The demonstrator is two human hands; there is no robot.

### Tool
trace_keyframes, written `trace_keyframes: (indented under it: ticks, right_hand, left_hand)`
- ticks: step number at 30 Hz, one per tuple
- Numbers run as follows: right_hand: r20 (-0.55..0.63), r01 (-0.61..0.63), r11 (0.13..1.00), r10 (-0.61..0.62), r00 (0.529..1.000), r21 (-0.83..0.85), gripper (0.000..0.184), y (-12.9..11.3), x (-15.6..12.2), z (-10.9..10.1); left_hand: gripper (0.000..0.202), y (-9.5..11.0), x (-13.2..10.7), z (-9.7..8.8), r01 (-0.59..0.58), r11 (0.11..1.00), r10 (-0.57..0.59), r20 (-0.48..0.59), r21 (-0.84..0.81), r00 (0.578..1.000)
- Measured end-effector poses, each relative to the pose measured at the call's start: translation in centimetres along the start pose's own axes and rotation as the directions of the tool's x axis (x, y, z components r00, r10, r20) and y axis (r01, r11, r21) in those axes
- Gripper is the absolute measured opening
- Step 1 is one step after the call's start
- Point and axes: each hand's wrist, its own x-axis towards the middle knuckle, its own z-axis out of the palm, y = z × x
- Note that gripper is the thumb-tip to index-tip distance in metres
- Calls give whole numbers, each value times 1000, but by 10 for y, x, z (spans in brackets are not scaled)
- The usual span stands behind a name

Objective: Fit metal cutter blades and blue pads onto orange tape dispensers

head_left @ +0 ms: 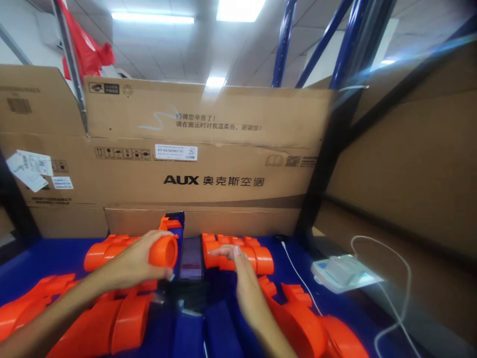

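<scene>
My left hand [143, 261] is wrapped round the round end of an orange plastic part [164, 251], held just above the blue table surface [55, 258]. My right hand [238, 268] reaches forward with its fingers stretched flat onto another orange plastic part [257, 253] lying to the right of a dark phone [191, 258]. The phone lies between the two hands.
Several more orange parts lie at the left [37, 298] and near right [309, 323]. Big cardboard boxes [208, 164] wall off the back and right. A white power strip [341, 272] with white cables [404, 278] sits at the right. Blue rack posts [283, 44] rise behind.
</scene>
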Motion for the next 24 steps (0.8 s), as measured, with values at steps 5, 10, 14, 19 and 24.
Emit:
trace_keyframes:
  ticks: [5,10,14,19,24]
  right_hand:
    - [-15,25,1000,-25,1000,9,53,2,3,-1]
    - [-37,30,1000,-30,999,5,59,-2,4,-1]
    - [-41,42,999,-42,998,-7,60,-3,3,-3]
    - [-42,37,999,-38,998,-14,59,-4,1,-4]
    - [-52,24,1000,-25,998,-12,57,-7,-2,-4]
  left_hand:
    - [67,-25,36,6,3,979,-15,57,206,998]
    - [62,-23,47,19,-4,949,-11,46,316,999]
    - [56,-20,52,25,-36,914,12,63,404,998]
    - [52,-20,56,32,-71,867,33,85,494,996]
    - [62,-25,59,33,-83,843,30,107,532,994]
